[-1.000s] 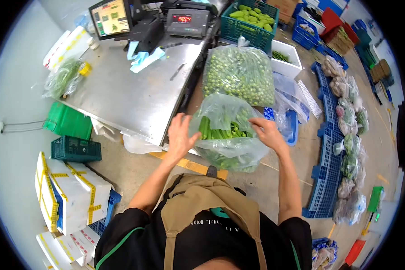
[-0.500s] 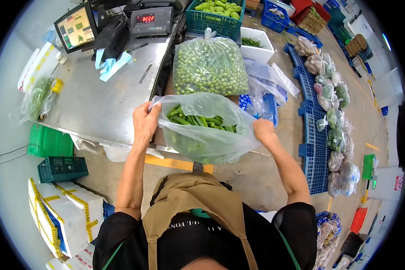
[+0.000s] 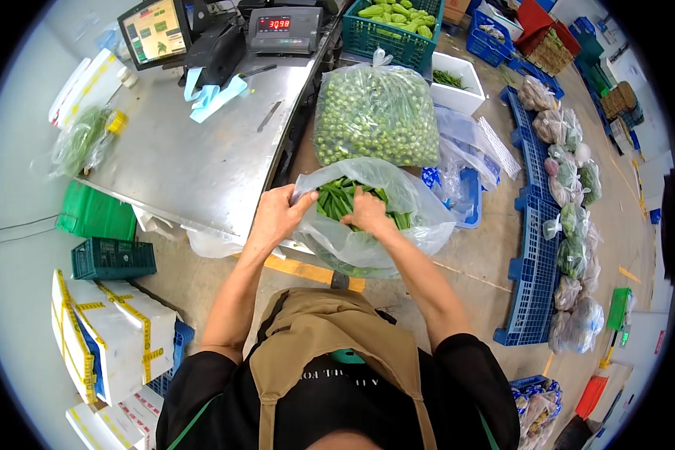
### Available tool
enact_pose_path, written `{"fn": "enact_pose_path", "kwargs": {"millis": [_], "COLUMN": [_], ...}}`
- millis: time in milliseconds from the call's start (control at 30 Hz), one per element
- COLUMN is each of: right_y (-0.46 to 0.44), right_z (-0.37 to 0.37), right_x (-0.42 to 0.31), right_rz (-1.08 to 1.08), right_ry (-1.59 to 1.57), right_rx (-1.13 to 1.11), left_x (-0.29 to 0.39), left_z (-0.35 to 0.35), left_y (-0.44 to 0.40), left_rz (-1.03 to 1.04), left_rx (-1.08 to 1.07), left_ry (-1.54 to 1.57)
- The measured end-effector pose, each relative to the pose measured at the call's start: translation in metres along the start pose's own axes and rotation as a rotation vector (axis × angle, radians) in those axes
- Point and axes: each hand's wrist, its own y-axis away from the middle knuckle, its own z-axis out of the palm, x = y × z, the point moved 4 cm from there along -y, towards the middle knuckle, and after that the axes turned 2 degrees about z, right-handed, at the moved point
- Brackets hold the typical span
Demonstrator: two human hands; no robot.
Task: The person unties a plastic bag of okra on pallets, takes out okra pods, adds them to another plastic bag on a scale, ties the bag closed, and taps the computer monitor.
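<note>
In front of me a clear plastic bag (image 3: pixel 420 217) stands with its mouth wide, holding long green pods (image 3: pixel 337 199) that look like okra. My left hand (image 3: pixel 277 214) is closed on the left side of the bag's rim. Inside the bag mouth, my right hand (image 3: pixel 371 211) has its fingers curled down into the pods, with the thumb to their left; the fingertips are partly hidden. Just beyond lies a tied clear bag of small round green vegetables (image 3: pixel 375 116).
A steel table (image 3: pixel 195 157) at left carries a scale display (image 3: pixel 281 30) with red digits, a screen (image 3: pixel 156 31) and blue strips (image 3: pixel 214 97). Behind are a green crate (image 3: pixel 390 34) and a white foam box (image 3: pixel 457 82). Blue pallets (image 3: pixel 536 262) with bagged produce line the right.
My right hand has let go of the bag's right rim and moved left into the pods. My left hand still holds the rim. The scale's red digits dropped, and the view shifted slightly.
</note>
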Motion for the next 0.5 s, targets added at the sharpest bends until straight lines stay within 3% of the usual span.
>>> {"fn": "enact_pose_path", "kwargs": {"millis": [167, 367, 500], "right_y": [-0.005, 0.015, 0.026], "right_z": [0.04, 0.059, 0.028], "right_x": [0.008, 0.002, 0.011], "right_rz": [0.175, 0.189, -0.039], "right_ry": [-0.234, -0.23, -0.558], "right_rx": [-0.029, 0.146, 0.448], "left_x": [-0.002, -0.003, -0.002], "left_z": [-0.01, -0.01, -0.022], "left_y": [0.011, 0.018, 0.03], "left_rz": [-0.014, -0.02, 0.061], "left_rx": [0.006, -0.022, 0.133], "left_ry": [-0.054, -0.124, 0.059]}}
